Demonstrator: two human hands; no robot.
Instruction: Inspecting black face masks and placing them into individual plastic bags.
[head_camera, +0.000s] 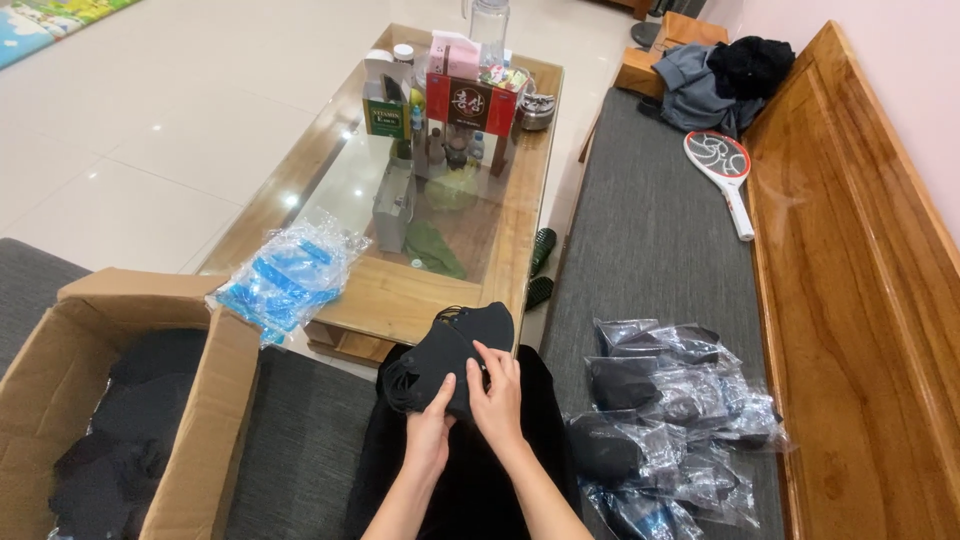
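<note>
Both my hands hold a stack of black face masks (455, 350) above my lap. My left hand (430, 432) grips the stack from below at its near edge. My right hand (496, 392) pinches the right side, fingers on the top mask. Ear loops hang off the left of the stack. To my right on the grey bench cushion lies a pile of clear plastic bags holding black masks (670, 420). On my left an open cardboard box (200, 400) holds loose black masks (120, 430).
A glass-topped wooden coffee table (420, 300) stands ahead with boxes, bottles and a pile of clear and blue plastic bags (285, 275) at its near left corner. A racket-shaped swatter (722, 170) and dark clothes (720, 80) lie on the wooden bench (850, 280).
</note>
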